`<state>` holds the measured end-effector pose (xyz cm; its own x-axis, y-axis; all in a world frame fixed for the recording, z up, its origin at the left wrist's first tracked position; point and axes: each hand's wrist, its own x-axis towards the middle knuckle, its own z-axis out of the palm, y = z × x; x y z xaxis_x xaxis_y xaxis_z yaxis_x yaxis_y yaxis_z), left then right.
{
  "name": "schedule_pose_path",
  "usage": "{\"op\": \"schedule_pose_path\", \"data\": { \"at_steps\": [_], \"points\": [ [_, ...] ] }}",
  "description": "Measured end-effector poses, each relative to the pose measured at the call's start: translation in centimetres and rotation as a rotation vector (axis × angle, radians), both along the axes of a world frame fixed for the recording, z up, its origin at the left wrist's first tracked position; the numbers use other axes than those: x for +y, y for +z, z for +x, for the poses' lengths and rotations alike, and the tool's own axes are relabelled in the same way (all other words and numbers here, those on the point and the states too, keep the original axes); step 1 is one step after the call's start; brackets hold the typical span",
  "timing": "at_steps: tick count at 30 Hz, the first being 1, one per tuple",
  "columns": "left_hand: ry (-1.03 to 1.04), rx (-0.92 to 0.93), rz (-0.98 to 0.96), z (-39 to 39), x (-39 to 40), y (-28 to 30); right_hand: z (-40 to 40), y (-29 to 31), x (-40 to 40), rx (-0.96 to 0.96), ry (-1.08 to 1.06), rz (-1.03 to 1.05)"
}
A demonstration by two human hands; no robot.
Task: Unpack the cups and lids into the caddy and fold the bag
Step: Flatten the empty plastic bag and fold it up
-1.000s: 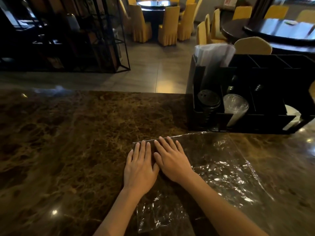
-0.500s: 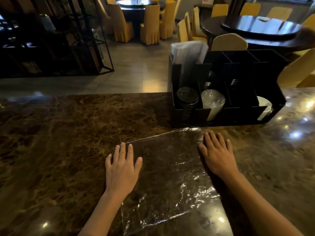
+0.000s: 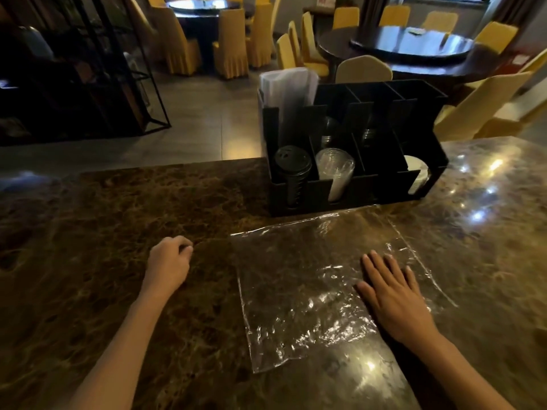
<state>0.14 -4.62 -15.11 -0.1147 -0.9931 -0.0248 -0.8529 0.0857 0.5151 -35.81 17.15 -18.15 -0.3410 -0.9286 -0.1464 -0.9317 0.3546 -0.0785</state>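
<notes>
Tabletop (image 3: 88,261): brown marble, far edge runs 9 to 3 o'clock behind the caddy; wide bare stretch from 7 to 10 o'clock, another at 3 o'clock.
Caddy (image 3: 426,113): black, compartmented, at 1 o'clock by the far edge. Front row, from its left: black lids (image 3: 293,164), clear lids (image 3: 336,168), a dark slot I can't read, then white lids (image 3: 416,170). Tall wrapped sleeve (image 3: 288,93) in the rear left slot.
Bag (image 3: 296,291): clear plastic, flat on the tabletop at centre, far edge just short of the caddy base, near corner at 6 o'clock.
Right hand (image 3: 393,297): palm down on the bag's right part, fingers (image 3: 377,264) straight and slightly spread, holding nothing.
Left hand (image 3: 168,261): on bare tabletop at 9 o'clock, clear of the bag's left edge, fingers curled loosely inward, nothing visible in them.
</notes>
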Motion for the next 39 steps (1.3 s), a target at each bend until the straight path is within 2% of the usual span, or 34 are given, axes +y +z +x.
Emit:
{"op": "schedule_pose_path", "data": {
  "at_steps": [4, 6, 9, 15, 20, 26, 30, 32, 33, 36, 37, 39],
  "points": [
    [-0.026, 0.139, 0.087, -2.5, 0.9, 0.9, 0.0, -0.2, 0.7, 0.01, 0.09, 0.013],
    [-0.064, 0.119, 0.126, -3.0, 1.7, 1.3, 0.2, -0.4, 1.2, 0.015, 0.155, 0.021],
    [-0.136, 0.005, 0.085, -2.8, 2.7, 1.8, 1.6, -0.5, 1.8, 0.0, 0.25, -0.025],
    [-0.207, 0.041, 0.176, -2.3, 4.2, 1.7, 5.5, -1.0, 0.0, -0.003, 0.502, -0.061],
    [-0.101, 0.11, 0.228, -0.5, 4.2, 1.8, 9.4, -1.2, -2.8, -0.036, 0.712, -0.053],
    [0.076, 0.022, 0.302, 3.9, 3.5, 2.1, 13.4, -0.6, -7.1, -0.044, 0.958, -0.063],
    [0.139, 0.167, 0.343, 6.4, 3.1, 2.1, 15.0, -0.1, -10.1, -0.084, 1.076, -0.061],
    [0.174, 0.298, 0.341, 7.4, 2.9, 2.3, 15.5, 0.6, -11.3, -0.179, 1.012, -0.127],
    [0.204, 0.359, 0.329, 8.0, 2.8, 2.3, 15.5, 1.0, -11.7, -0.277, 0.9, -0.205],
    [0.257, 0.484, 0.297, 10.0, 2.6, 1.9, 14.5, 2.3, -12.6, -0.576, 0.33, -0.528],
    [0.26, 0.522, 0.298, 10.5, 2.6, 1.7, 14.0, 2.7, -12.9, -0.642, 0.135, -0.543],
    [0.275, 0.627, 0.301, 11.3, 2.6, 1.4, 13.5, 3.3, -13.7, -0.9, -0.166, -0.373]
  ]
}}
